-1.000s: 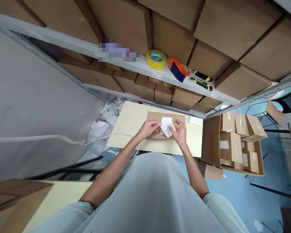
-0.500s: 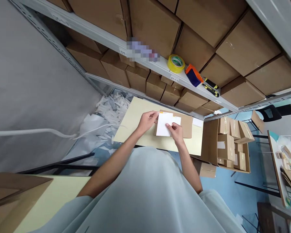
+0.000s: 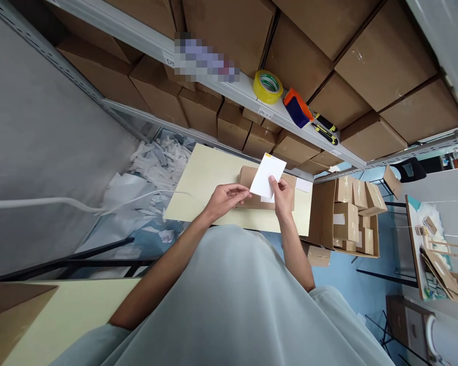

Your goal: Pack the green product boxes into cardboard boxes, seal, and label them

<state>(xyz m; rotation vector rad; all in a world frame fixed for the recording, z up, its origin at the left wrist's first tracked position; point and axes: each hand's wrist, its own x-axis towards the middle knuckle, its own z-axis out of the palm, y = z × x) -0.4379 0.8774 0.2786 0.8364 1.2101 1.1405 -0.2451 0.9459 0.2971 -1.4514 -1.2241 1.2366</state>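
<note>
My right hand (image 3: 283,194) pinches a white sheet (image 3: 267,175) with a yellow strip at its top corner, holding it up above a flat brown cardboard box (image 3: 248,179). The box lies on a pale yellow table (image 3: 202,178). Close to the sheet's lower left corner, my left hand (image 3: 226,197) has its fingertips pressed together; whether it grips the sheet's edge I cannot make out. A smaller white label (image 3: 303,185) lies on the table to the right of the box.
A metal shelf (image 3: 229,91) behind the table carries a yellow tape roll (image 3: 267,86), an orange-blue tape dispenser (image 3: 296,108) and utility knives (image 3: 324,128) among brown cartons. An open carton of small taped boxes (image 3: 351,214) stands right. Paper scraps (image 3: 156,162) litter the floor left.
The white sheet was held low over the box; now my right hand has lifted it up and tilted it. The camera view shifted slightly.
</note>
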